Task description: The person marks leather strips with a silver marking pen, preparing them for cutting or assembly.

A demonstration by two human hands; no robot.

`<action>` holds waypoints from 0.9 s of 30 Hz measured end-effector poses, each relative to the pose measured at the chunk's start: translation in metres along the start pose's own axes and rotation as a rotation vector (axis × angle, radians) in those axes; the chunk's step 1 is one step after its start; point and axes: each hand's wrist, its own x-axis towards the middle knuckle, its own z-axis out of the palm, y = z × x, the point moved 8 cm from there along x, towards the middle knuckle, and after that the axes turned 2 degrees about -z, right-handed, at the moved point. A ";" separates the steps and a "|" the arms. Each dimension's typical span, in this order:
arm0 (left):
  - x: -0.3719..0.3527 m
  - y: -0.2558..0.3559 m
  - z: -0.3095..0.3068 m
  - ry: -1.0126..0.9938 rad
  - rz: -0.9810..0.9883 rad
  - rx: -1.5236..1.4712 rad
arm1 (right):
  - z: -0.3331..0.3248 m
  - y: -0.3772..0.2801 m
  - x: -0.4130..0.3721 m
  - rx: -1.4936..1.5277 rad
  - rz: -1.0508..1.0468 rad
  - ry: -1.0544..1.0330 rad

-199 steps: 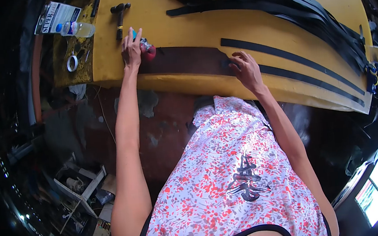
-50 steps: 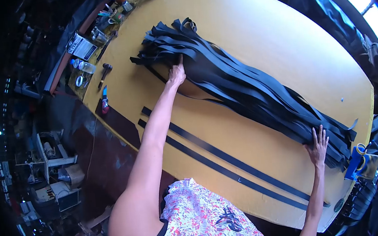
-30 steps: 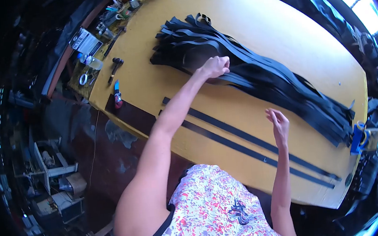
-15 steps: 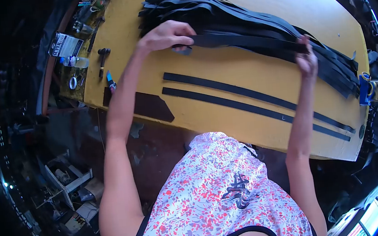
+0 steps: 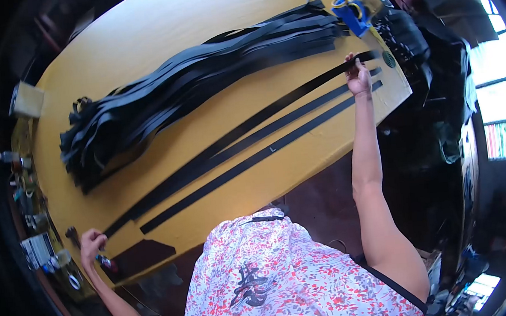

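A long black strip [image 5: 272,107] stretches between my two hands, slanting across the yellow table [image 5: 209,207]. My left hand [image 5: 93,245] is closed on its near-left end at the table's left edge. At the far right, my right hand [image 5: 358,79] pinches the strip close to its other end. Beneath and beside it lie two more black strips: the upper one [image 5: 297,116] is partly covered by the held strip, and the lower one [image 5: 230,177] bears a small light L-shaped mark. Behind them spreads a thick bundle of black strips [image 5: 197,72].
A dark brown flat piece [image 5: 138,256] lies at the front-left edge, with a cutter-like tool [image 5: 107,264] beside it. A blue tape dispenser [image 5: 352,17] stands at the far right corner. Bottles and a labelled box [image 5: 37,251] line the left side.
My view has turned to the right. The held strip has come away from the bundle toward me, over the two laid strips, and my hands are now farther apart along it.
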 end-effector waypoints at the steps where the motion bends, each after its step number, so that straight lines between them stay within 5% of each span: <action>1: 0.001 -0.015 0.001 0.000 -0.021 0.020 | -0.009 -0.004 -0.003 -0.087 -0.019 0.023; 9: 0.010 -0.068 -0.015 0.356 -0.062 0.343 | -0.037 0.001 -0.011 -0.047 -0.113 0.091; 15: 0.006 -0.026 -0.015 0.511 0.032 0.450 | -0.025 -0.006 -0.006 -0.049 -0.192 0.081; 21: 0.019 0.004 -0.015 0.409 -0.020 0.608 | -0.069 -0.044 0.092 -0.280 -0.221 0.012; 26: 0.049 0.003 -0.006 0.304 0.057 0.438 | -0.120 -0.085 0.160 -0.617 -0.270 0.159; 27: 0.053 0.011 0.000 0.273 0.127 0.423 | -0.117 -0.098 0.163 -0.807 -0.446 0.140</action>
